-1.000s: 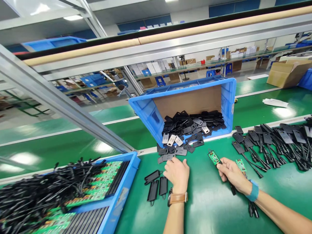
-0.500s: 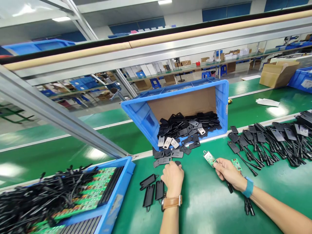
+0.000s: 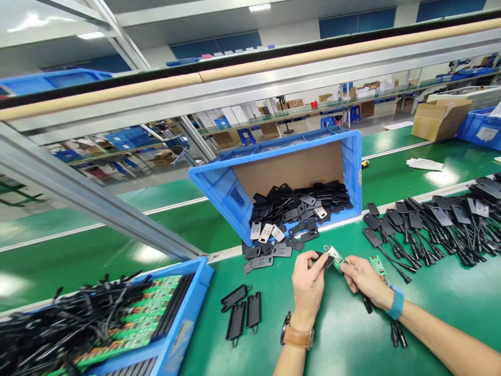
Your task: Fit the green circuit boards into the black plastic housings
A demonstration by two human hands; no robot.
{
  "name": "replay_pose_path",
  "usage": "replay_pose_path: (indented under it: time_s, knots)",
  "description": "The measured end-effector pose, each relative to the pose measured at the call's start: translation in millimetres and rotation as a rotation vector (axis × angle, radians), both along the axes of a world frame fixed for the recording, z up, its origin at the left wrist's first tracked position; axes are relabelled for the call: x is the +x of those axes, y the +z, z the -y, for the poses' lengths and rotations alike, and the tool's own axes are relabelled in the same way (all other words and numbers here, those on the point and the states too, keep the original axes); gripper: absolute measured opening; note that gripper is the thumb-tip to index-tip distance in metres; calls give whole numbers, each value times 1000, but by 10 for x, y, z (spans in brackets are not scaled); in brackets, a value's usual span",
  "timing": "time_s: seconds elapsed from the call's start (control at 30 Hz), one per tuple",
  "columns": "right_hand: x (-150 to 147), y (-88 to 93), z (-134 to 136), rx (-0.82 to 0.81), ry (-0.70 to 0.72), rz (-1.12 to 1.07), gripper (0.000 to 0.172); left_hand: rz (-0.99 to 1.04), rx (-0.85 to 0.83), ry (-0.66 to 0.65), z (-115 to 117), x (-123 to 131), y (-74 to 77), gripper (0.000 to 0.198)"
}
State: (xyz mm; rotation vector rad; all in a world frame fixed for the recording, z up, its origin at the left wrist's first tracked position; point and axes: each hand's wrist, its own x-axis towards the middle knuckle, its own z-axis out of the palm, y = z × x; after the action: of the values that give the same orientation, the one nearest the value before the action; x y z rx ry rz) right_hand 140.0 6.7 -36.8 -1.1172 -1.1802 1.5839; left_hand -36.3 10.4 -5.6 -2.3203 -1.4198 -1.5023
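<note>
Circuit board (image 3: 335,258), one, green, in the head view: held tilted just above the green table (image 3: 344,344), a thin loop at its far end. Right hand (image 3: 364,280), wearing a teal wristband (image 3: 396,303): thumb and fingers pinched together on the board's near end. Left hand (image 3: 308,284), wearing a watch (image 3: 297,336): fingers curled, thumb and fingertips closed on a small black cover (image 3: 324,260) at the board's far end; whether cover and board touch cannot be told. Second board (image 3: 378,266), one: on the table, just beyond the right wrist. Black cases (image 3: 236,321), three, each with a loop: on the table, left of the left hand. Blue bin (image 3: 357,172), one, on its side: loose covers inside and spilling out at the front. Blue tray (image 3: 187,326), lower left: boards and black cables, partly out of view. Covered cables (image 3: 415,222), a long heap: far right. White glove (image 3: 425,164), one: behind the heap.
</note>
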Motion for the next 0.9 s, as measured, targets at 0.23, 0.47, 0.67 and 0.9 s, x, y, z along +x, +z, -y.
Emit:
replay_pose_path:
  time_s: [0.23,0.47,0.67,0.9]
  knots:
    - [-44,15,31,18,24,-61,43,-93,34,-39,35,91,-99,46]
    - [-107,53,69,-101,8,-270,38,-181,-56,-50,58,186,-90,43]
    - [-80,36,36,-113,-34,-334,40,-153,-170,-144,110,243,-59,57]
    - [-50,58,19,-101,-42,-259,47,101,-245,-120,160,292,-40,39]
